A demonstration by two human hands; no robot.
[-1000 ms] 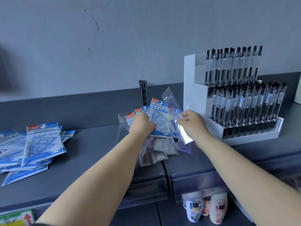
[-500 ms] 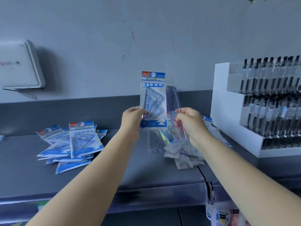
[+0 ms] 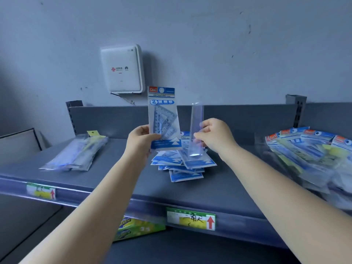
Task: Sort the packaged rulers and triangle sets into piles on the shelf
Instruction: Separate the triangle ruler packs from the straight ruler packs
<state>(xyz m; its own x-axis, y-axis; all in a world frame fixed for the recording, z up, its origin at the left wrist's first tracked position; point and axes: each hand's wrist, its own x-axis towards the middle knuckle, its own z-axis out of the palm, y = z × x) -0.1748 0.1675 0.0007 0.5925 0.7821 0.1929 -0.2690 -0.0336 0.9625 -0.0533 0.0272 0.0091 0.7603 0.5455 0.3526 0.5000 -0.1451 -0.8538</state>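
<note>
Above the grey metal shelf (image 3: 95, 180), left hand (image 3: 140, 142) grips the blue-carded triangle set (image 3: 163, 119) upright, right hand (image 3: 215, 138) pinches the clear packaged ruler (image 3: 196, 128) upright; both hang directly over the blue triangle pile (image 3: 182, 164), nearer the left hand.

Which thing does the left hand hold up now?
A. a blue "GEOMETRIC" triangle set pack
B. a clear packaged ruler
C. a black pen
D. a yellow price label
A: the left hand pinches the lower corner of the triangle set pack, held upright; the right hand holds the clear ruler pack.
</note>
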